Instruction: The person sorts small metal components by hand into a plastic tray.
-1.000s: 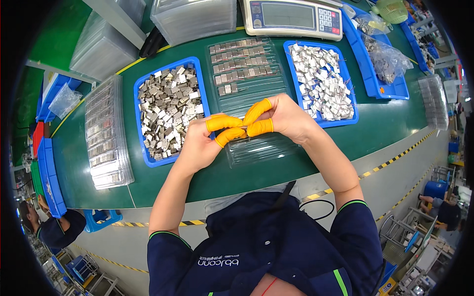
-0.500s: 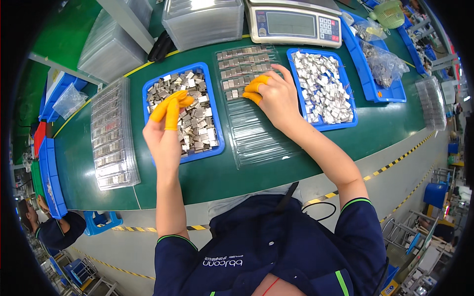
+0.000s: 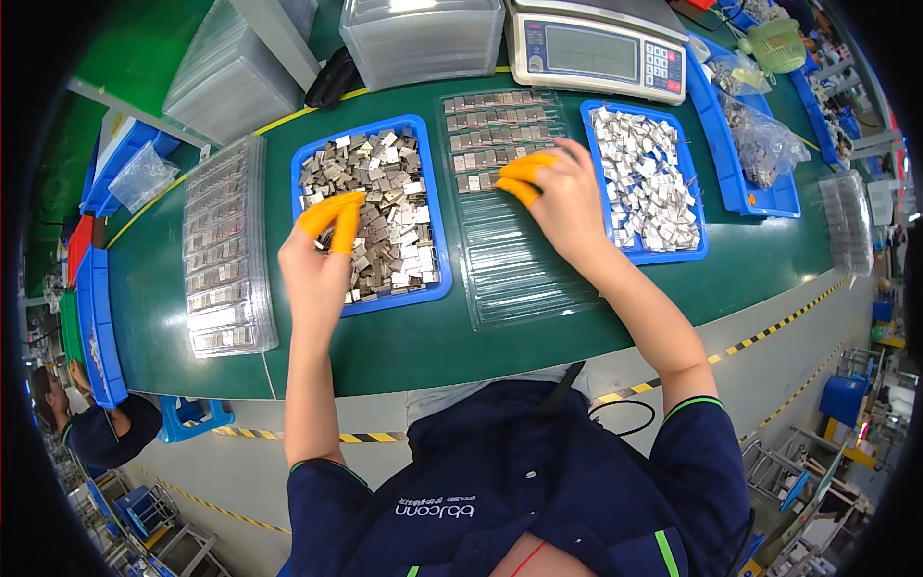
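My left hand, with yellow finger cots on thumb and finger, is over the left edge of a blue tray heaped with small metal connector shells. Its thumb and fingertip are close together; anything between them is too small to make out. My right hand, also in yellow finger cots, is over a clear ribbed plastic tray. Its pinched fingertips are at the fourth row of metal pieces; what they hold is hidden. The tray's upper rows carry metal pieces, and its lower grooves are bare.
Right of the clear tray stands a blue tray of white-and-silver pieces. A filled clear tray stack lies at the left. Behind are a digital scale and stacked clear trays. A blue bin holds bagged parts.
My left hand has come slightly down and left, its fingertips lower over the metal shells. My right fingers stay at the fourth row. The whole view has shifted a little.
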`<state>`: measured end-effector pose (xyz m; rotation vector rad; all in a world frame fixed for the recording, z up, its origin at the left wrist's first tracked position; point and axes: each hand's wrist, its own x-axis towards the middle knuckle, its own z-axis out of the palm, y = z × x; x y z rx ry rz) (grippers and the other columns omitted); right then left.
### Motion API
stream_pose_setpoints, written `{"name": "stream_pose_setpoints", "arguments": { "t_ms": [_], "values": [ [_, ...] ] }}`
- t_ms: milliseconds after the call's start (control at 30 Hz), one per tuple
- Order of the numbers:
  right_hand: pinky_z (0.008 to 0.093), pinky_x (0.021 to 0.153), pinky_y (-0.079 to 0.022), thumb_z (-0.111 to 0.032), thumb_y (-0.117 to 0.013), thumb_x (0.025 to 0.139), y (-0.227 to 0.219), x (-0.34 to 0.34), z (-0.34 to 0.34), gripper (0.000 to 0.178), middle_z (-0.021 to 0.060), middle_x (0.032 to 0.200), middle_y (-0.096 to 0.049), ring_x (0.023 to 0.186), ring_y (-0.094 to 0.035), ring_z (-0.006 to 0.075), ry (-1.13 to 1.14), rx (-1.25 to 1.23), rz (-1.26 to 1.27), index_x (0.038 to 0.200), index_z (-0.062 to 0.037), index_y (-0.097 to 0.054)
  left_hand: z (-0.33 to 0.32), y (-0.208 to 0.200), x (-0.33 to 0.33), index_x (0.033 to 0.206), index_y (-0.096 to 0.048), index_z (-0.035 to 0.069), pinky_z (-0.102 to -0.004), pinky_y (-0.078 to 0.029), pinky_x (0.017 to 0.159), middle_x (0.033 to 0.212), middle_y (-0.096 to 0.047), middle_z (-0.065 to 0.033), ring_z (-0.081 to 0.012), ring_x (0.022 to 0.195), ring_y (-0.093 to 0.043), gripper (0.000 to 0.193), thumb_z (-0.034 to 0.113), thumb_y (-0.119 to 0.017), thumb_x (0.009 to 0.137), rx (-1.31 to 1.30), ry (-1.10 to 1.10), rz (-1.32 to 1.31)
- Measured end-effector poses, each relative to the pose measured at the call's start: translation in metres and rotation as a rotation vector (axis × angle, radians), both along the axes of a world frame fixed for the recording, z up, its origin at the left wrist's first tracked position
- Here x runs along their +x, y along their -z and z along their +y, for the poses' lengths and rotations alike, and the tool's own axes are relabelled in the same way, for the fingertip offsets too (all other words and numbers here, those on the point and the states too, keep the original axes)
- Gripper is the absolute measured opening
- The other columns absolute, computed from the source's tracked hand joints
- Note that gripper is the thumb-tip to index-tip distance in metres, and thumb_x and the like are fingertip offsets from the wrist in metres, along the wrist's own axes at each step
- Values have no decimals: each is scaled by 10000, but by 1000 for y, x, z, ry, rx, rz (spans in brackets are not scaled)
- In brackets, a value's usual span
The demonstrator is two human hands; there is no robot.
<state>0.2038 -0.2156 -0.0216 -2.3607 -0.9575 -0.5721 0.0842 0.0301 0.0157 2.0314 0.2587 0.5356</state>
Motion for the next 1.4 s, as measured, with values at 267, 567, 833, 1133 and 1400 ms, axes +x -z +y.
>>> {"name": "stream_pose_setpoints", "arguments": {
  "t_ms": [267, 567, 833, 1133, 1400],
  "values": [
    [406, 802, -442, -118, -697, 740, -25, 29, -94, 179, 164, 847, -650, 822, -592, 342, 455, -28, 200, 894, -30, -677, -8, 5, 40, 934, -676, 26, -369, -436, 830, 942, -632, -129, -294, 925, -543, 224, 86, -699, 719, 570, 176, 22],
    [335, 653, -499, -59, -700, 726, -21, 29, -115, 145, 163, 863, -656, 720, -643, 265, 463, 6, 436, 853, 5, -672, -6, 3, 48, 964, -637, -7, -389, -419, 855, 952, -573, -161, -321, 948, -516, 207, 68, -637, 770, 679, 320, 171],
    [335, 657, -509, -47, -721, 703, -12, 30, -132, 161, 155, 896, -668, 765, -666, 258, 448, 123, 350, 842, 18, -673, -1, 12, 51, 921, -626, -2, -403, -457, 784, 937, -569, -183, -355, 877, -556, 147, 43, -606, 782, 755, 306, 169],
    [276, 727, -502, -80, -623, 839, -38, 17, -117, 177, 110, 920, -674, 817, -641, 167, 534, 296, 226, 987, 11, -655, 0, -10, 43, 980, -619, -35, -301, -503, 734, 890, -634, -136, -229, 806, -624, 204, 49, -639, 795, 188, 177, 97],
    [270, 674, -458, -55, -539, 875, -48, -15, -29, 234, 77, 856, -621, 743, -588, 145, 36, 539, 501, 1088, -63, -634, -32, -22, 25, 1189, -515, -47, -282, -492, 918, 1128, -569, -132, -242, 1047, -583, 337, -64, -512, 852, -909, 230, 102]
  ]
}}
